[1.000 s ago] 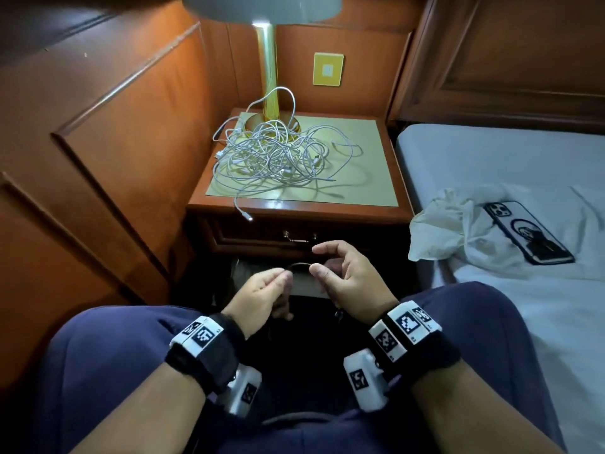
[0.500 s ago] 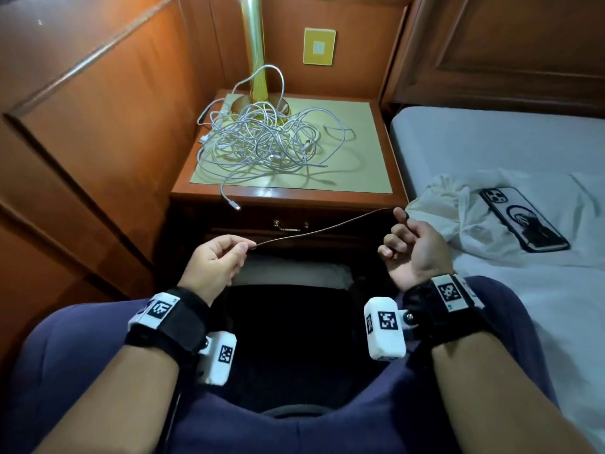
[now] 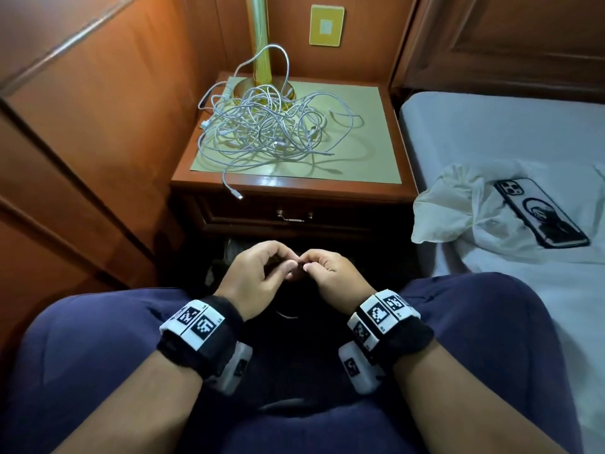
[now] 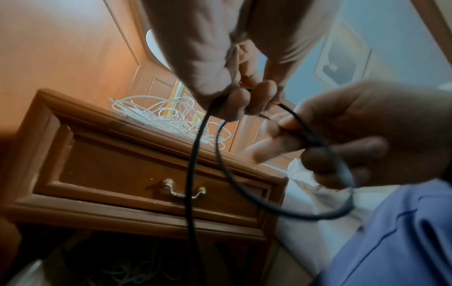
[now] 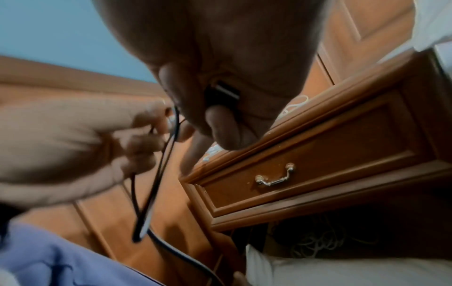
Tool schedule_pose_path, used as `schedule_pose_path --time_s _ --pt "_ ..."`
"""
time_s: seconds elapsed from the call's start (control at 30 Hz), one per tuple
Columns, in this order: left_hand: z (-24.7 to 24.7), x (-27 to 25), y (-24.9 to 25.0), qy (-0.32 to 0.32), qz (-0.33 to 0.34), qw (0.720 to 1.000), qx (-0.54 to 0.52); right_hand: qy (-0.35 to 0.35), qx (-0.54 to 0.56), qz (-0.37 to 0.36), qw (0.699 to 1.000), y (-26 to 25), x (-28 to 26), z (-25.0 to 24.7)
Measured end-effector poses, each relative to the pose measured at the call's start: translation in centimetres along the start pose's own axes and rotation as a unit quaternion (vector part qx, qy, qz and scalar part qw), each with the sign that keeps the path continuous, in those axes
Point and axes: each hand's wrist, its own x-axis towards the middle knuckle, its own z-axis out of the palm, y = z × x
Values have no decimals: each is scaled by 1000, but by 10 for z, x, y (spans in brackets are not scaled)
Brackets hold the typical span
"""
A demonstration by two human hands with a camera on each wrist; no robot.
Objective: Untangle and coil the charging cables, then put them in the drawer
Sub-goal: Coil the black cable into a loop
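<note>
Black cable (image 4: 221,166), pinched as a loop between left hand (image 3: 253,276) and right hand (image 3: 330,273) over the lap, could spring loose if either pinch slackens, while the white tangle (image 3: 268,132) waits on the desk (image 3: 294,186) above the closed drawer (image 3: 294,219).

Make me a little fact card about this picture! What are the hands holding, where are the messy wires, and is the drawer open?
left hand: pinches the black cable
right hand: pinches the same cable, with its plug tucked in the palm
black cable: bent into a loop between the hands
white cables: tangled heap on the nightstand
drawer: closed
phone: on the bed
</note>
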Motion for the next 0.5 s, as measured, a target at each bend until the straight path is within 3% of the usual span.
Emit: schedule_pose_path --time_s 0.13,0.23,0.33,0.5 --pt "-3 2 -10 37 -28 998 50 -34 162 22 986 -9 -2 -1" --pt "-4 5 -9 7 -50 998 38 -36 254 43 966 -19 -5 -9" --pt "-7 8 -8 -33 -52 995 73 -26 262 57 963 -13 0 -13" --pt "-11 8 -16 63 -71 991 90 -29 303 86 949 -10 0 -22"
